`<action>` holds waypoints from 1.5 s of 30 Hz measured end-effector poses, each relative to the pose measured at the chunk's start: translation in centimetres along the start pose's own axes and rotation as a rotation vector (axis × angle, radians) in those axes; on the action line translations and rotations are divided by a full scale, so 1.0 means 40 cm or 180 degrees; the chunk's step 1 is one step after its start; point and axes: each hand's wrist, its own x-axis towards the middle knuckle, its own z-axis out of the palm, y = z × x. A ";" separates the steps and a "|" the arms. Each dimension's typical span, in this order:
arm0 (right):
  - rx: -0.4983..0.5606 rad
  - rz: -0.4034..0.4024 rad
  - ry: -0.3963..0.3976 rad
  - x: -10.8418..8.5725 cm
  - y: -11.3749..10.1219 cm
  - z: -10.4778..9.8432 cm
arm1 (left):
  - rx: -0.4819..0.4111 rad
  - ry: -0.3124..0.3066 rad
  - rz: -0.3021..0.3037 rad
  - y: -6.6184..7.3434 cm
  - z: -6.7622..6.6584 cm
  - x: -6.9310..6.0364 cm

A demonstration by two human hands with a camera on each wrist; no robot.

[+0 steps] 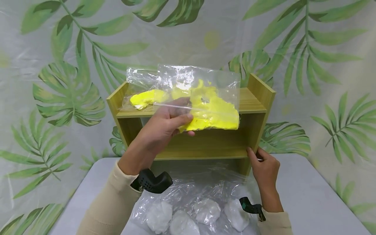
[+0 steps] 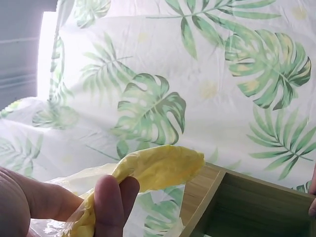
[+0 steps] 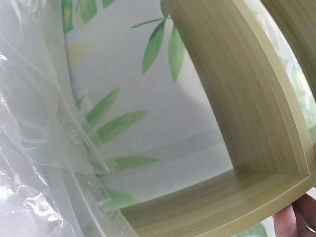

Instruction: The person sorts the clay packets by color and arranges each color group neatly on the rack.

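My left hand (image 1: 171,122) pinches a clear zip bag of yellow clay-like material (image 1: 215,112) between thumb and fingers, in front of the shelf's upper level. In the left wrist view the yellow bag (image 2: 158,168) sticks out past the fingertips. Behind it, a second clear bag with a yellow lump (image 1: 147,98) rests on the top board at the left. My right hand (image 1: 265,168) grips the lower right side of the wooden shelf (image 1: 202,152), thumb at the front edge. At the right wrist view's edge, some right-hand fingers (image 3: 296,217) touch the shelf's board (image 3: 212,212).
Several clear bags with white lumps (image 1: 207,210) lie on the white table (image 1: 311,195) before the shelf. Their loose plastic (image 3: 39,148) fills the right wrist view's left side. A leaf-patterned cloth (image 1: 188,39) hangs behind.
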 end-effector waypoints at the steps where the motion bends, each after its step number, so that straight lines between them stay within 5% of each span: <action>1: -0.0006 0.0001 0.0001 0.000 0.000 0.000 | 0.0031 0.0024 -0.0016 0.007 0.000 0.005; 5: -0.0006 0.0020 -0.0004 -0.001 0.001 -0.001 | 0.0137 0.0055 -0.0016 0.039 0.004 0.030; 11: 0.0010 0.0045 -0.0011 -0.001 0.002 -0.002 | -0.0105 0.0164 0.0049 0.083 0.015 0.089; 21: 0.0044 -0.0165 0.0051 0.000 0.000 0.001 | -0.0345 0.0225 -0.0133 0.107 0.023 0.194; 34: 0.0047 -0.0135 0.0029 0.003 0.000 0.002 | -0.0638 0.0140 -0.0466 0.087 0.056 0.307; 45: 0.0006 -0.0072 0.0010 0.003 -0.001 -0.001 | -0.0443 0.0328 -0.0617 0.047 0.090 0.356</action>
